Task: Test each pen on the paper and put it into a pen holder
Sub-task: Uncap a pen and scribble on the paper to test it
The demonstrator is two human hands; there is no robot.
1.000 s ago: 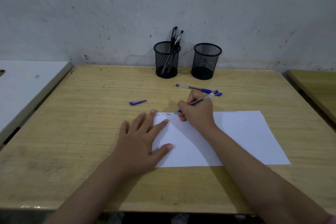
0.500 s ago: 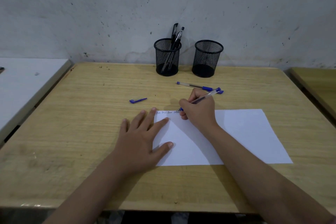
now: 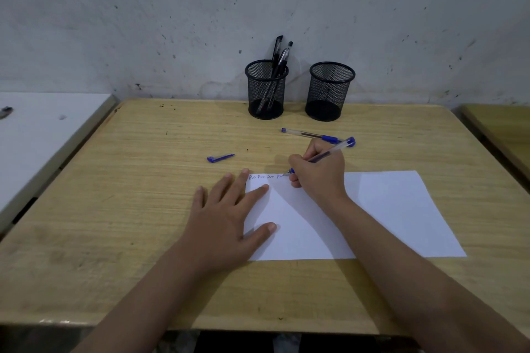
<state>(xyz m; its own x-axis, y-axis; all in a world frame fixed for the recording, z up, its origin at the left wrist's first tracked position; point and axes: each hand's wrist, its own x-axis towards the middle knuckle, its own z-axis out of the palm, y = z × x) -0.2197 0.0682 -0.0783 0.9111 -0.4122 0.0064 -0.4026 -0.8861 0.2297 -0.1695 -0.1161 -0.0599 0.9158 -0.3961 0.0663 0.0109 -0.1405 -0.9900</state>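
Note:
My right hand (image 3: 319, 175) grips a clear blue pen (image 3: 332, 150), its tip touching the top edge of the white paper (image 3: 387, 209) beside several small written words. My left hand (image 3: 226, 218) lies flat with spread fingers, pressing the paper's left edge to the wooden desk (image 3: 143, 195). A second blue pen (image 3: 311, 134) lies on the desk behind my right hand. A loose blue cap (image 3: 220, 157) rests left of it. At the back stand two black mesh pen holders: the left holder (image 3: 266, 92) contains black pens (image 3: 279, 54), the right holder (image 3: 329, 92) looks empty.
A grey speckled wall rises right behind the holders. A white table (image 3: 37, 135) adjoins the desk on the left, and another wooden desk (image 3: 502, 129) sits at the right edge.
My right hand has crept slightly rightward along the paper's top edge while writing, adding to the row of words. My left hand has stayed in place.

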